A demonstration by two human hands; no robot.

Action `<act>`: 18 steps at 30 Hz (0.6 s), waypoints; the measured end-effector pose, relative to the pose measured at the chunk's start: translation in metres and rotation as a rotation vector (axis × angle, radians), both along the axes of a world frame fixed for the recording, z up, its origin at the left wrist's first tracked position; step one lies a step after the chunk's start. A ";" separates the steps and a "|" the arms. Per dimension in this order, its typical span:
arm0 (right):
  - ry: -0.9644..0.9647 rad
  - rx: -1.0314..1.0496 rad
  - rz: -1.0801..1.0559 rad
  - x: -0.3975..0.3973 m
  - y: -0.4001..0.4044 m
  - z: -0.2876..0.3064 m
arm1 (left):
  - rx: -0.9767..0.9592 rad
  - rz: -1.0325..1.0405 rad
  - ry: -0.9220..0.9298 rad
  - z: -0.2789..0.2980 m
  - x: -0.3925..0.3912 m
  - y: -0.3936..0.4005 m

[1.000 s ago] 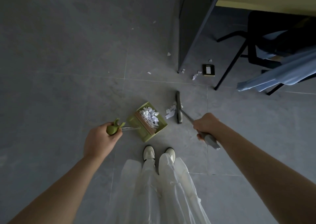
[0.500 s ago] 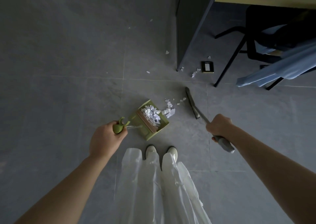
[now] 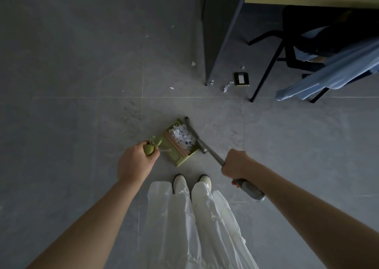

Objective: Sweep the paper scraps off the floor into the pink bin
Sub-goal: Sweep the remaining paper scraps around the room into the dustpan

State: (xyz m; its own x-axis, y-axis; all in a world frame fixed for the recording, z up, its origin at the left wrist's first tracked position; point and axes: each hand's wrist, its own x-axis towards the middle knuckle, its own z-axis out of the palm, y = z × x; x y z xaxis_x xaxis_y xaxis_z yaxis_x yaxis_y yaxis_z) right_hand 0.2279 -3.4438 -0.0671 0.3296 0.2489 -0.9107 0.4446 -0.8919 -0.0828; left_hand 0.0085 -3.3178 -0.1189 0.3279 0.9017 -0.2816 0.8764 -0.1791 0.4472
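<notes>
Two hands share the work: the left hand [image 3: 134, 162] has its fingers wrapped round the green dustpan [image 3: 180, 143] handle, the right hand [image 3: 235, 163] grips the broom [image 3: 194, 135] shaft. Broom head lies against the pan's open lip, just beyond both sets of fingers; paper scraps [image 3: 183, 138] are heaped inside. Keep the lip flat on the floor [image 3: 82, 84] and draw short strokes. Loose scraps [image 3: 227, 87] lie well beyond the fingers by the table [image 3: 215, 42] leg and chair [image 3: 266, 73], tight quarters; left is open. No pink bin shows.

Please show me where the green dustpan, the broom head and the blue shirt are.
Green dustpan [image 3: 174, 155]: head view, on its rear wall.
Broom head [image 3: 194, 134]: head view, mid bar.
Blue shirt [image 3: 320, 79]: head view, on hanging sleeve.
</notes>
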 end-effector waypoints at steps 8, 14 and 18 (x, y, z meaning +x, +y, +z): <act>0.006 -0.008 0.010 0.002 0.003 0.033 | -0.008 0.001 -0.020 0.001 -0.003 -0.004; -0.027 -0.001 0.032 0.005 -0.002 0.033 | -0.014 0.025 -0.017 0.004 -0.001 -0.005; -0.022 -0.004 0.054 0.003 -0.003 0.028 | -0.074 0.035 -0.012 0.005 0.001 -0.004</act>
State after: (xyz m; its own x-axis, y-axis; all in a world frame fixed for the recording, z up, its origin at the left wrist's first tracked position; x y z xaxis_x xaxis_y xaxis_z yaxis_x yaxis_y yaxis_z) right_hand 0.2305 -3.4470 -0.0389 0.3360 0.2633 -0.9043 0.4940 -0.8668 -0.0689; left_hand 0.0093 -3.3220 -0.1141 0.3001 0.8898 -0.3439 0.8759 -0.1142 0.4687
